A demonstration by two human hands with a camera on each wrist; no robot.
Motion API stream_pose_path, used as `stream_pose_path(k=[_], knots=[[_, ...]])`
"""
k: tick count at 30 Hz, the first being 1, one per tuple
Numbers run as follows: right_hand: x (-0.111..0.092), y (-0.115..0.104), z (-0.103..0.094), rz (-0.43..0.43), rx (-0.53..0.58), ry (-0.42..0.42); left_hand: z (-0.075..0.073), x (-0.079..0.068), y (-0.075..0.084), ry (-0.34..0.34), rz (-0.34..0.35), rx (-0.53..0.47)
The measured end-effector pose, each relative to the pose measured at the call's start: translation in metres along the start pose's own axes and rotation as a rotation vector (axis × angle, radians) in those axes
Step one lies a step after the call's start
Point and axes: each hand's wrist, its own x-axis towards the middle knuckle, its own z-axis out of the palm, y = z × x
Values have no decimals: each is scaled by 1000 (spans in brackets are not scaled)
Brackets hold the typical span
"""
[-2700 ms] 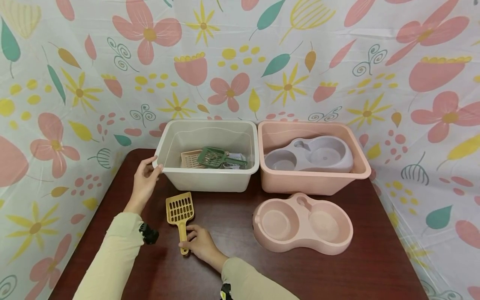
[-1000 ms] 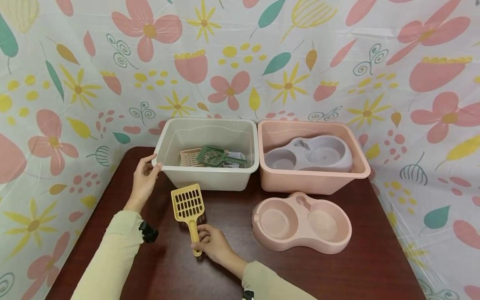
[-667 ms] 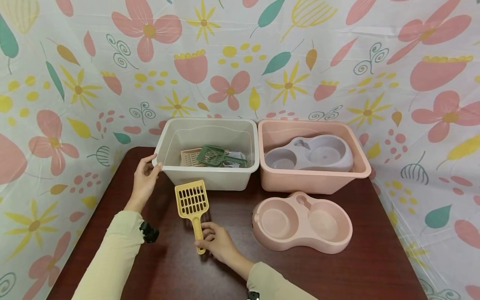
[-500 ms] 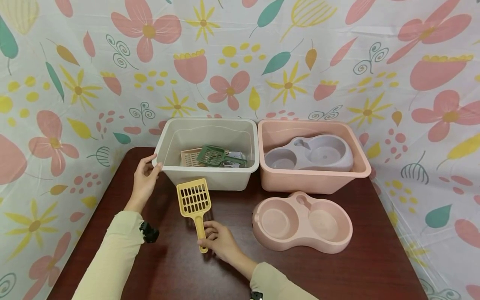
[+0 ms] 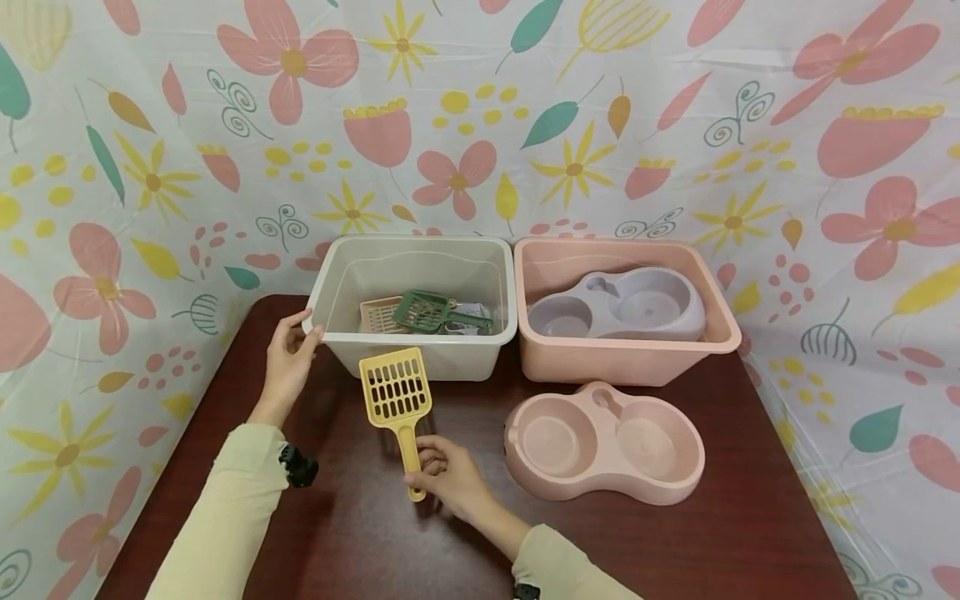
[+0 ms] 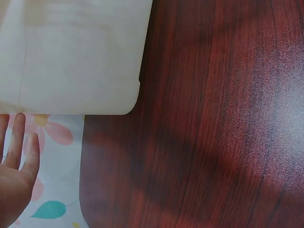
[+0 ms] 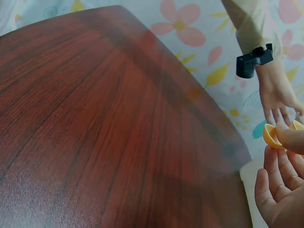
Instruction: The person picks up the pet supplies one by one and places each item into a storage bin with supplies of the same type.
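Observation:
My right hand (image 5: 457,483) grips the handle of a yellow slotted litter scoop (image 5: 397,410), thumb on one side and fingers on the other. The scoop's head points away from me, overlapping the front wall of the grey litter box (image 5: 408,354) in the head view. In the right wrist view, the handle end (image 7: 270,137) shows between thumb and fingers. My left hand (image 5: 288,367) rests its fingertips on the box's front left corner. The left wrist view shows its fingers (image 6: 18,137) fairly straight, with the tips against the box.
Inside the grey box lie a green scoop (image 5: 422,312), a beige scoop (image 5: 380,315) and small items. Beside it, a pink litter box (image 5: 611,362) holds a grey-purple double bowl (image 5: 656,310). A pink double bowl (image 5: 606,479) sits on the dark wooden table (image 5: 720,542), before a floral backdrop (image 5: 480,125).
My right hand has lifted the yellow scoop and moved it right and away from me, its head now in front of the grey box. My left hand has stayed at the corner.

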Motion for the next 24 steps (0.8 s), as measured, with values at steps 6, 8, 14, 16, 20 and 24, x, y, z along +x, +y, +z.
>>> stream_pose_path(k=[6,8,14,16,20,24], knots=[[-3,-5,-7,-23,-29,13,0,0,0,0,3,-17],[-4,-7,-9,-24,-47,17,0,0,0,5,8,-23],[-8,-11,-14,-22,-73,6,1,0,0,14,10,-25],[-10,-12,-14,-18,-74,3,1,0,0,10,6,-22],[-14,-12,-15,-6,-53,-8,1,1,-1,4,-10,-16],[-16,-14,-15,-10,-44,-13,0,2,-3,1,-18,-19]])
